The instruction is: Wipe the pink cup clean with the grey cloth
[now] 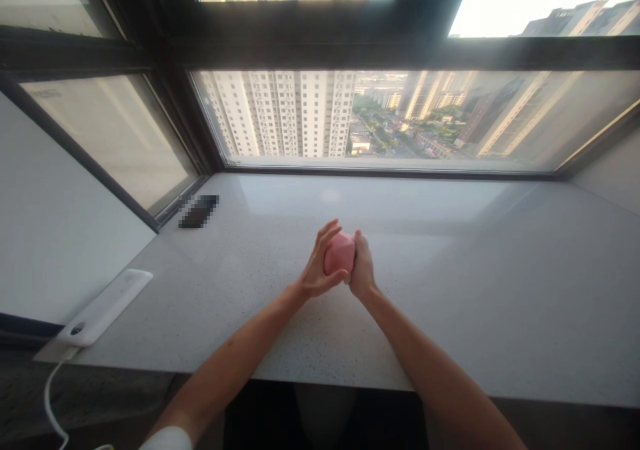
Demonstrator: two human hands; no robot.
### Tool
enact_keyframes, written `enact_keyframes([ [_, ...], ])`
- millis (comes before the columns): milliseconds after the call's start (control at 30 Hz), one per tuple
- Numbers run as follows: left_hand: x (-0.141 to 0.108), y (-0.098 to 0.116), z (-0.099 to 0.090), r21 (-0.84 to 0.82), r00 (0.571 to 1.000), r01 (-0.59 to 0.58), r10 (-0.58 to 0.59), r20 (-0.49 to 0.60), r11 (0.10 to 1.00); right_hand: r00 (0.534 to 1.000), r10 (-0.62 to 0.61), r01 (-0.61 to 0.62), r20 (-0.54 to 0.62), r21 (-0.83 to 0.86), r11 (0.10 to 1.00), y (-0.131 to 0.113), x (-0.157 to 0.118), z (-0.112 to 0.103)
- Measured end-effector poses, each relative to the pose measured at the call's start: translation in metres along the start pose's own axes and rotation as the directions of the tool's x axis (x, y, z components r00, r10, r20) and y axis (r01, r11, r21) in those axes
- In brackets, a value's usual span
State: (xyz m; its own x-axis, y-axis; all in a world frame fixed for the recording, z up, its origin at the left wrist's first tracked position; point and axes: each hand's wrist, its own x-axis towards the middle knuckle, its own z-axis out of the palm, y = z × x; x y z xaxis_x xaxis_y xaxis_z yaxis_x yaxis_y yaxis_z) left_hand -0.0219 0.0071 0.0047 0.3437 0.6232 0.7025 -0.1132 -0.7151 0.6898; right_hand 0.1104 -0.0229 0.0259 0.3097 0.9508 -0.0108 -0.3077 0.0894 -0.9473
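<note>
The left hand [319, 265] and right hand [363, 267] clasp a pink rounded object [340, 253] from either side, fingers wrapped evenly, holding it over the speckled stone bench [465, 317], nearer its front edge.

High-rise apartment room with a speckled white stone counter [475, 303] beneath a wide dark-framed window [380, 53], overlooking cream residential tower blocks [280, 113] and tree-lined streets far below.
</note>
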Motion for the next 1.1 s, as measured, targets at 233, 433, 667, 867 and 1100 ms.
enact_keyframes([
  [233,-0.003,0.002,0.013,-0.236,0.953,0.265,-0.292,-0.082,0.935,0.988,-0.143,0.151,0.050,-0.208,0.966,0.005,-0.006,-0.001],
  [433,-0.001,0.006,0.012,0.006,0.987,0.024,-0.023,-0.160,1.000,0.985,-0.146,0.133,-0.086,-0.145,0.981,0.000,-0.005,-0.001],
  [667,0.000,0.006,0.014,-0.178,0.960,0.225,-0.249,-0.129,0.958,0.981,-0.172,0.190,0.087,-0.283,0.940,-0.004,-0.008,-0.003],
  [867,0.000,0.005,0.012,-0.018,0.985,0.067,-0.069,-0.157,0.998,0.984,-0.164,0.145,-0.065,-0.229,0.962,-0.006,-0.009,0.001],
  [1100,0.000,0.006,0.014,-0.138,0.967,0.171,-0.193,-0.167,0.976,0.990,-0.144,0.143,0.015,-0.224,0.964,0.000,-0.004,-0.004],
])
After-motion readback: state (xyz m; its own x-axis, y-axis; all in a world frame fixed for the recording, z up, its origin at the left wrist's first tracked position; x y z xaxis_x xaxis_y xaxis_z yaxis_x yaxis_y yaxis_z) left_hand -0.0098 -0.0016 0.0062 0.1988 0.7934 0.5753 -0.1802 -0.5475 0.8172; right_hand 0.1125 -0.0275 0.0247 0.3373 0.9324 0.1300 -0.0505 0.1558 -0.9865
